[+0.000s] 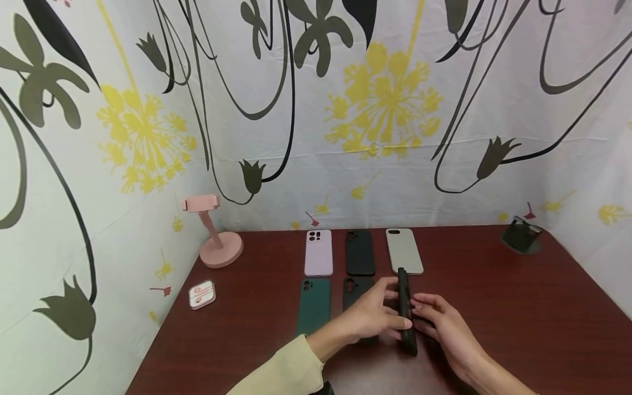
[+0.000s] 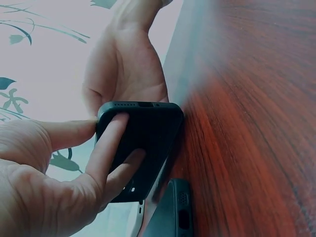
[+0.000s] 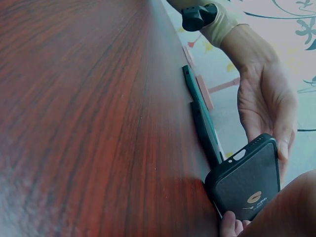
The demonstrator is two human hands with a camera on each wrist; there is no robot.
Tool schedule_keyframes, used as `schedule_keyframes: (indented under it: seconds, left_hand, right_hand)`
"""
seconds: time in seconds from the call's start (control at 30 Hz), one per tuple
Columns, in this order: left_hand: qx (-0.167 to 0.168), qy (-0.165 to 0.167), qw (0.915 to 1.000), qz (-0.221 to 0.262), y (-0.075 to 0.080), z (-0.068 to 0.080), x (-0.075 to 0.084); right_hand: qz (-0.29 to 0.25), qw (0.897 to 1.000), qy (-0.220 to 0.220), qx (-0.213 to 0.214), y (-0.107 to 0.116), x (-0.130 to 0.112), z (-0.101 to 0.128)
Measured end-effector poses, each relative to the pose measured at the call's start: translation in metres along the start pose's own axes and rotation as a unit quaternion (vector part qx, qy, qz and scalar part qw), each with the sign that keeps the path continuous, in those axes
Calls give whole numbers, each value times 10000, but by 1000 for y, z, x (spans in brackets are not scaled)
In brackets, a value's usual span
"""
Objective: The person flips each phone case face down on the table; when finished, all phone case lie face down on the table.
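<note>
A black phone case (image 1: 404,299) stands tilted on its long edge above the table. My left hand (image 1: 367,314) pinches it, with the thumb on its near edge and fingers spread across its back (image 2: 148,123). The inner face of the case (image 3: 247,187), marked with a small gold logo, shows in the right wrist view. My right hand (image 1: 446,329) is at the right side of the case, fingers loosely bent, fingertips at its edge; their exact contact is hard to tell. Beneath my left hand lies a dark phone case (image 1: 356,288), partly hidden.
A lilac case (image 1: 319,255), a dark case (image 1: 360,253) and a pale grey case (image 1: 406,253) form the back row; a green case (image 1: 314,306) lies in front. Pink phone stand (image 1: 221,250) and small white square item (image 1: 202,294) are left, a dark green stand (image 1: 521,237) far right.
</note>
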State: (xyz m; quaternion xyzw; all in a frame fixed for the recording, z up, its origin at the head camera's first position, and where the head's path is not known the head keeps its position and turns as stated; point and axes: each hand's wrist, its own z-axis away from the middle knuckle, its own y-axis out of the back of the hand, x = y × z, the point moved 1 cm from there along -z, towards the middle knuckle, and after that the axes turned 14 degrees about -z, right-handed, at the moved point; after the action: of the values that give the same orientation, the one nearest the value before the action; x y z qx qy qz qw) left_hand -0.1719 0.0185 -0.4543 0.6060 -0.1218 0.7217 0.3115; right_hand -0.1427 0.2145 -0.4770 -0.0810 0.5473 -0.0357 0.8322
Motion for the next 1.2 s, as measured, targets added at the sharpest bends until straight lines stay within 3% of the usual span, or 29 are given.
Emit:
schedule_keyframes:
  seconds: [0.47, 0.83, 1.2]
  left_hand:
    - [203, -50, 9993, -306, 9, 9, -8]
    - [255, -207, 9993, -150, 10, 10, -15]
    - [468, -198, 9987, -35, 8, 8, -16]
  right_hand:
    - [401, 9991, 123, -3, -3, 3, -2]
    - [523, 9983, 245, 54, -8, 1, -1]
    - [409, 9986, 185, 280, 6, 0, -4]
